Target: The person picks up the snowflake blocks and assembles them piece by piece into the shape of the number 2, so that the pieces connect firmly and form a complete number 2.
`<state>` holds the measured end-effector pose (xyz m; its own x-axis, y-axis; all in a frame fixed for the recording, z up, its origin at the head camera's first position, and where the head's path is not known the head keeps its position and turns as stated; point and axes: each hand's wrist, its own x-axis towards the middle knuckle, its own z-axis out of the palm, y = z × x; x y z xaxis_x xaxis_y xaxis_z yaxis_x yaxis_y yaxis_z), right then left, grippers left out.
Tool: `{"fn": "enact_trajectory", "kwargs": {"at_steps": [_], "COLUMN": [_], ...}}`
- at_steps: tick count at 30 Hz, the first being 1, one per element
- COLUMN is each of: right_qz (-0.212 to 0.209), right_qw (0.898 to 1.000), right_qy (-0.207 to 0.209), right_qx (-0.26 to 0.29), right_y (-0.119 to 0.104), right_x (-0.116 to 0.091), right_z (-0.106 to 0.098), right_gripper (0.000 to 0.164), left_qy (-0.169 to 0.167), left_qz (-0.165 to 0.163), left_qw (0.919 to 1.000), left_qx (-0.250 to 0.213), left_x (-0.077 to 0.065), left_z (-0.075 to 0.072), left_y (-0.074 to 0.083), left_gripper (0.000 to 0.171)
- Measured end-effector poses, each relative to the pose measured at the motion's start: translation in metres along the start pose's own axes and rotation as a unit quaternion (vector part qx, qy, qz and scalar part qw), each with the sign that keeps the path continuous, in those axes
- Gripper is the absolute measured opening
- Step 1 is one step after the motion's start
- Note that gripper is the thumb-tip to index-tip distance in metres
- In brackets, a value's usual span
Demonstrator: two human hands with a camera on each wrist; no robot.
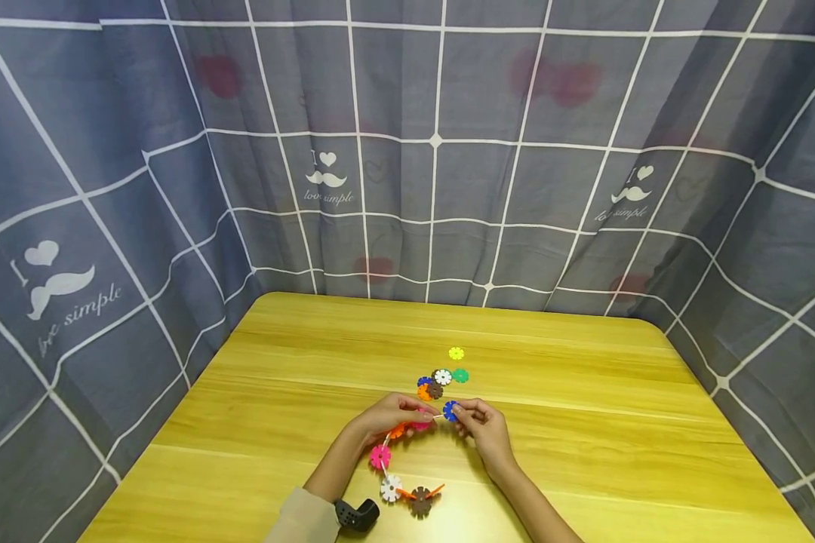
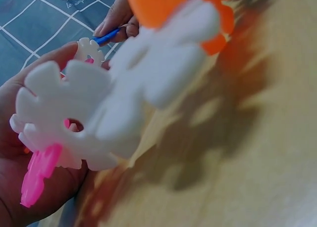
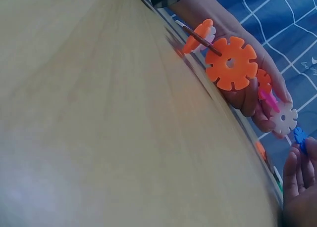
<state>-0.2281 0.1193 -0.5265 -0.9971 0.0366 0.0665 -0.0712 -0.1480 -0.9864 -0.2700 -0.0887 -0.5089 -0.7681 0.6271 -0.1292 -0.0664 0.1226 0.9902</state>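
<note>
Head view: we locate the blue disc point(image 1: 447, 411), pinched by the right grip point(image 1: 489, 435), just beside the white disc point(image 3: 285, 125) ending the chain point(image 1: 376, 455). Above the surface point(image 1: 625, 437), the left grip point(image 1: 389, 414) pinches the chain. We judge crosswise, slot-to-slot alignment best. We cannot tell whether blue and white touch; the left grip hides some links.

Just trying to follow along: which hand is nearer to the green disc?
The right hand. The green disc lies just beyond it; the left hand is farther off, to the disc's left and nearer the person.
</note>
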Motion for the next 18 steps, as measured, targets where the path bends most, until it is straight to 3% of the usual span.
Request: {"fn": "enact_trajectory", "kwargs": {"at_steps": [8, 18], "right_qz": [-0.029, -0.021], "right_qw": [0.999, 1.000], "right_qy": [-0.012, -0.019], "right_qx": [-0.011, 0.004], "right_y": [0.0018, 0.0024], "right_x": [-0.0019, -0.0023], "right_z": [0.0008, 0.0042], "right_gripper": [0.022, 0.023], "left_qy": [0.005, -0.007], "left_qz": [-0.001, 0.007], "left_qw": [0.9999, 0.9999], "left_qx": [-0.010, -0.007], "left_x": [0.0002, -0.0015], "left_z": [-0.0004, 0.0004], "left_y": [-0.0016, 0.0010], "left_gripper": [0.030, 0.029]}}
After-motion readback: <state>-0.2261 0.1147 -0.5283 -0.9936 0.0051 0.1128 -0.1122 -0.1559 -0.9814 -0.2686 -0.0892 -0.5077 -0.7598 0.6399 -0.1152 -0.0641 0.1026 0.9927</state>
